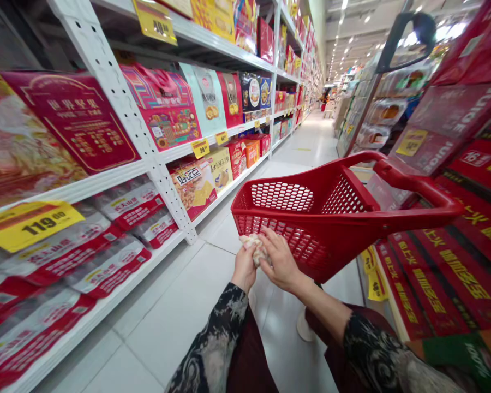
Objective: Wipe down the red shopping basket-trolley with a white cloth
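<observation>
A crumpled, whitish cloth-like bundle (253, 244) is held between my two hands, low in front of the cart. My left hand (244, 266) is closed around its lower left side. From the right, my right hand (281, 261) presses over it with bent fingers. What the bundle is exactly, I cannot make out. Just beyond my hands stands a red plastic shopping cart (270, 210) with a perforated basket, its handle pointing to the right. The near end of the basket is close to my fingers; whether they touch is unclear.
White shelving (147, 147) with boxed snacks and bottled-water packs lines the left side. Stacked red drink cartons (433, 273) rise on the right. Pale floor tiles (167, 305) run along the aisle. A dark looped handle (407, 43) stands at upper right.
</observation>
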`<state>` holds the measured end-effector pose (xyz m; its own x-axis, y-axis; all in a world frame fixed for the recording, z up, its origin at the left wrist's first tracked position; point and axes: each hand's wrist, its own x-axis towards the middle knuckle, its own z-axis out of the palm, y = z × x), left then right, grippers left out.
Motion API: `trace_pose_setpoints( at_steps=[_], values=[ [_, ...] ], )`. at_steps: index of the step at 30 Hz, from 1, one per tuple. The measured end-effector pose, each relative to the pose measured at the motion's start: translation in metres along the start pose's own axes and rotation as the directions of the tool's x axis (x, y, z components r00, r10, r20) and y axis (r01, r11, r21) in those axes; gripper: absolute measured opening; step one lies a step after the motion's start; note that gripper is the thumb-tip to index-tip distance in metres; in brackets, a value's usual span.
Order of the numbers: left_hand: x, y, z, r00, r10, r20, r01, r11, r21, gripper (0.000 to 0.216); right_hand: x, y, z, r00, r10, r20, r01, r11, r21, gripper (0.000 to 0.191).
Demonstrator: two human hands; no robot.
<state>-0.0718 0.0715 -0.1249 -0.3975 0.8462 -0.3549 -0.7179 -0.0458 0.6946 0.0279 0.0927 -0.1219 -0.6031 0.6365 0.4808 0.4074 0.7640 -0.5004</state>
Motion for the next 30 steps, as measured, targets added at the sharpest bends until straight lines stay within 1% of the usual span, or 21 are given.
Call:
trace_pose_setpoints(
  at_steps=[1, 2, 3, 4, 6, 8, 9, 10, 12, 13, 15, 17, 20, 22, 24, 27, 28, 30],
  values=[
    [0.002, 0.0, -0.004, 1.0, -0.019, -0.018, 0.02, 1.0, 0.008, 0.013, -0.002, 0.0, 0.001, 0.991, -0.089, 0.104, 0.094, 0.995, -0.046, 0.055],
    [0.003, 0.001, -0.008, 0.998, -0.05, -0.024, 0.05, 0.999, 0.015, 0.009, -0.001, 0.0, 0.001, 0.97, -0.148, 0.194, 0.165, 0.984, -0.07, 0.057],
    [0.004, 0.004, -0.011, 0.996, -0.092, -0.018, 0.092, 0.995, 0.024, 0.006, 0.001, 0.002, 0.003, 0.95, -0.181, 0.254, 0.209, 0.974, -0.087, 0.058],
    [0.004, 0.008, -0.014, 0.99, -0.141, -0.006, 0.141, 0.989, 0.039, 0.007, 0.004, 0.006, 0.004, 0.938, -0.2, 0.285, 0.237, 0.966, -0.102, 0.057],
    [0.005, 0.018, -0.018, 0.973, -0.229, 0.033, 0.225, 0.97, 0.092, 0.011, 0.018, 0.013, 0.008, 0.921, -0.25, 0.3, 0.298, 0.946, -0.128, 0.053],
    [0.007, 0.03, -0.022, 0.962, -0.266, 0.062, 0.253, 0.954, 0.16, 0.015, 0.039, 0.018, 0.009, 0.902, -0.324, 0.287, 0.378, 0.912, -0.158, 0.045],
    [0.008, 0.035, -0.024, 0.968, -0.247, 0.052, 0.232, 0.952, 0.2, 0.017, 0.052, 0.02, 0.009, 0.898, -0.354, 0.261, 0.407, 0.894, -0.188, 0.041],
    [0.01, 0.039, -0.027, 0.98, -0.197, 0.017, 0.186, 0.95, 0.251, 0.018, 0.065, 0.021, 0.008, 0.901, -0.375, 0.22, 0.421, 0.876, -0.233, 0.038],
    [0.015, 0.043, -0.035, 0.996, -0.039, -0.085, 0.071, 0.906, 0.417, 0.025, 0.092, 0.021, 0.008, 0.901, -0.415, 0.125, 0.432, 0.835, -0.341, 0.037],
    [0.018, 0.043, -0.039, 0.991, 0.047, -0.122, 0.023, 0.855, 0.519, 0.029, 0.103, 0.021, 0.009, 0.89, -0.445, 0.1, 0.447, 0.807, -0.387, 0.037],
    [0.022, 0.04, -0.05, 0.978, 0.165, -0.125, -0.035, 0.726, 0.687, 0.036, 0.122, 0.025, 0.017, 0.855, -0.506, 0.117, 0.499, 0.739, -0.452, 0.037],
    [0.024, 0.034, -0.06, 0.977, 0.195, -0.088, -0.058, 0.639, 0.767, 0.036, 0.13, 0.034, 0.031, 0.815, -0.548, 0.188, 0.563, 0.673, -0.48, 0.034],
    [0.025, 0.024, -0.07, 0.979, 0.195, -0.064, -0.064, 0.587, 0.807, 0.034, 0.121, 0.054, 0.062, 0.78, -0.564, 0.269, 0.615, 0.617, -0.49, 0.03],
    [0.026, 0.018, -0.073, 0.979, 0.193, -0.064, -0.058, 0.565, 0.823, 0.032, 0.104, 0.068, 0.08, 0.779, -0.548, 0.303, 0.622, 0.616, -0.483, 0.029],
    [0.026, 0.013, -0.074, 0.982, 0.184, -0.051, -0.056, 0.531, 0.845, 0.032, 0.086, 0.08, 0.091, 0.784, -0.509, 0.355, 0.621, 0.636, -0.459, 0.027],
    [0.029, 0.01, -0.074, 0.985, 0.172, -0.034, -0.056, 0.489, 0.87, 0.034, 0.067, 0.087, 0.089, 0.787, -0.44, 0.433, 0.607, 0.674, -0.421, 0.024],
    [0.031, 0.011, -0.073, 0.984, 0.173, -0.032, -0.056, 0.48, 0.875, 0.036, 0.066, 0.085, 0.084, 0.786, -0.439, 0.435, 0.606, 0.683, -0.407, 0.024],
    [0.034, 0.012, -0.071, 0.982, 0.186, -0.031, -0.062, 0.474, 0.878, 0.038, 0.07, 0.079, 0.07, 0.79, -0.48, 0.382, 0.607, 0.702, -0.374, 0.026]
  ],
)
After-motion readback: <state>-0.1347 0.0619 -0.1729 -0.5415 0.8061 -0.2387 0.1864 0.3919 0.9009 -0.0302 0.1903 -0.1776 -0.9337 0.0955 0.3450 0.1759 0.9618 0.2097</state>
